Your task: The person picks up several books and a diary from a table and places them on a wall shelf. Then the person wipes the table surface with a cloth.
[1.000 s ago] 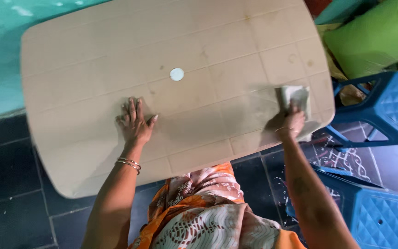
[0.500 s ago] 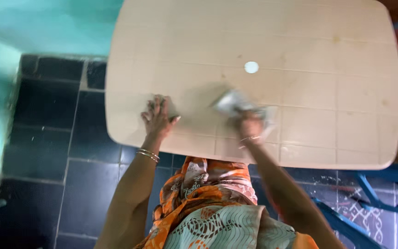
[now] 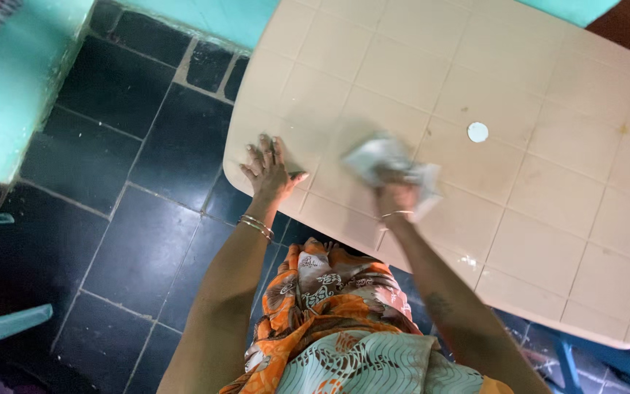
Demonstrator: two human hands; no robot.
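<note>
Fingers [image 3: 394, 182] of the right hand [image 3: 397, 198] grip the cloth [image 3: 384, 162] bunched under them.

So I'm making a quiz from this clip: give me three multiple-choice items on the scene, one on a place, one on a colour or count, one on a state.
1. Where does the left hand rest?
A. on the table's corner
B. on the floor
C. on the stool

2. How many round white plugs show on the table?
A. three
B. one
C. none

3. What is the right hand doing?
A. lying flat and empty
B. hanging off the table
C. gripping a cloth

Answers:
1 A: the palm lies flat near the table's near left corner.
2 B: a single plug sits on the top.
3 C: its fingers bunch the pale cloth against the tabletop.
</note>
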